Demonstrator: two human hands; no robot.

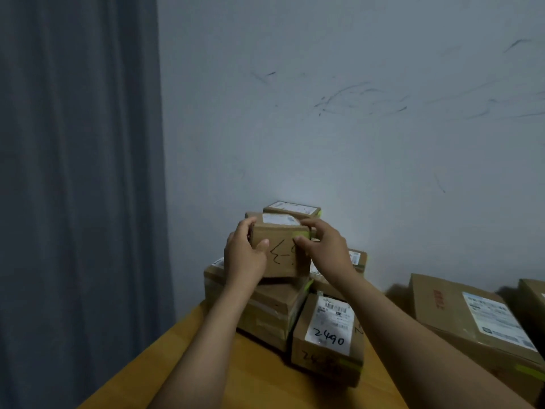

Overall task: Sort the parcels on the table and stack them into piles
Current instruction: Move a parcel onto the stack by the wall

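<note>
Left hand (246, 255) and right hand (324, 246) clasp small marked carton (281, 255) by opposite sides, steadying it atop taped-box pile (265, 311) at table (236, 376) corner; contact underneath apparently made. Carton labelled 2490 (327, 335) beside.

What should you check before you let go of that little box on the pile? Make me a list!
1. Left hand and right hand both grip the small box: ok.
2. Its label faces up: ok.
3. It sits flat on the pile: cannot tell, the hands hide its edges.
4. Pile well in from the table left edge: not ok, it stands close.
5. The 2490 box beside the pile is out of the way: ok.
</note>
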